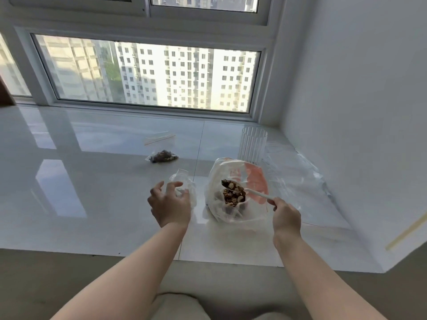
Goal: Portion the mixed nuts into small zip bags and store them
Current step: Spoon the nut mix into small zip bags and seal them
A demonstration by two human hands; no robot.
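Note:
A big clear bag of mixed nuts [231, 199] stands open on the white windowsill. My right hand [286, 215] grips the handle of a white spoon [254, 193], whose bowl is heaped with nuts and held over the big bag's mouth. My left hand [169, 202] holds a small empty zip bag [184, 185] upright just left of the big bag, fingers curled round its side. Farther back lies a filled small zip bag [163, 156] with a red seal strip.
A ribbed clear glass [253, 144] stands behind the big bag. Loose clear plastic bags [298, 179] lie spread to the right, by the wall. The window runs along the far edge of the sill [92, 181], and the sill's front edge is near my forearms.

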